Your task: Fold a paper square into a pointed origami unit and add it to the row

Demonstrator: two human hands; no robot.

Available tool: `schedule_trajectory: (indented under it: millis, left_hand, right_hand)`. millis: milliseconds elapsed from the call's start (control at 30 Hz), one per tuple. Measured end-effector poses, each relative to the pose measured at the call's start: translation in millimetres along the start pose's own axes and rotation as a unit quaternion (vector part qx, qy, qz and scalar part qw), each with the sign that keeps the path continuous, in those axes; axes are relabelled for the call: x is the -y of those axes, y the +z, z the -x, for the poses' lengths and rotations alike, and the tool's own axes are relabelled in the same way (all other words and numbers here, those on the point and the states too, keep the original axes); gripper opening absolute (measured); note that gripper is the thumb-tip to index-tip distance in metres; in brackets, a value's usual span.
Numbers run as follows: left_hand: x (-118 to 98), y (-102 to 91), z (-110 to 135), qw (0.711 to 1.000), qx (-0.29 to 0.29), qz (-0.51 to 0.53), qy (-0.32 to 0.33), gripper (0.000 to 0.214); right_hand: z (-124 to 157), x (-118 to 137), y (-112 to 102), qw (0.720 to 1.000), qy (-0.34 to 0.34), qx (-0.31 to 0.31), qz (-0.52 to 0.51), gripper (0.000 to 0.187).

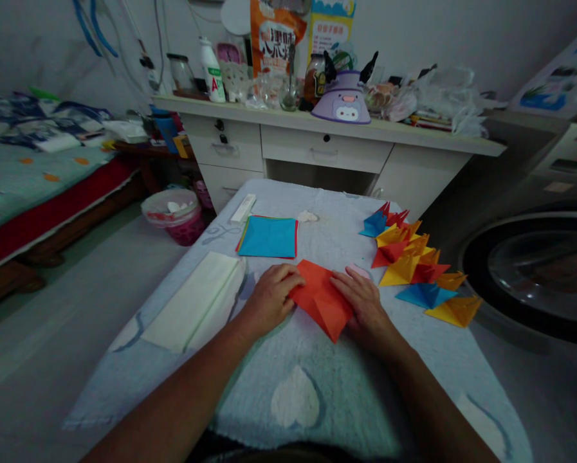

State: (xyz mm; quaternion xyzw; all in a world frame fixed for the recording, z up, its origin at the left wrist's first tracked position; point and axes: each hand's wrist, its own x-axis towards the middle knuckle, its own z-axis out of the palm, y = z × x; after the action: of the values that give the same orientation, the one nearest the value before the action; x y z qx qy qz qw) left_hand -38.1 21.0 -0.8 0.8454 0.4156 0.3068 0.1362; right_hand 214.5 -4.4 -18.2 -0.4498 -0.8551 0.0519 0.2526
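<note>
A sheet of orange-red origami paper [321, 297] lies partly folded on the cloth-covered table, its creases showing and one corner pointing toward me. My left hand [274, 290] has its fingers curled over the paper's left edge. Along the right edge rests my right hand [363, 302], fingers stretched out and touching the paper; its thumb is hard to make out. Just beyond lies a stack of square coloured paper [269, 236], blue on top. To the right stand several folded paper pieces [404, 263] in yellow, red and blue, set close together with pointed tips.
A long whitish packet [196, 299] lies left of my left arm, and a small white strip-shaped object [244, 209] sits near the table's far left corner. Behind is a white cabinet [317, 145] crowded with jars and bags. A pink bin [175, 215] and a washing machine [543, 270] flank the table.
</note>
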Motion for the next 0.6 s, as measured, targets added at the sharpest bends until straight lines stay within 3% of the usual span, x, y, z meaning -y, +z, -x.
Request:
schedule_trajectory:
  millis: [167,333,433,600]
  left_hand:
    - [1,-3.0,1,0.997,0.019,-0.073,0.016,0.035]
    - [1,-3.3,4,0.996,0.042,-0.054,0.053,0.050]
    - [2,-3.6,4,0.996,0.056,-0.030,0.068,0.045]
    - [1,-8.1,3,0.989,0.118,-0.019,0.083,0.037]
  right_hand:
    - [1,4,-2,0.997,0.012,0.072,-0.021,0.082]
    - [1,9,-3,0.997,-0.026,0.060,-0.050,0.070]
    - [0,13,-8,0.996,-0.040,0.051,-0.066,0.061]
    - [0,18,-17,0.989,-0.053,0.088,-0.109,0.071]
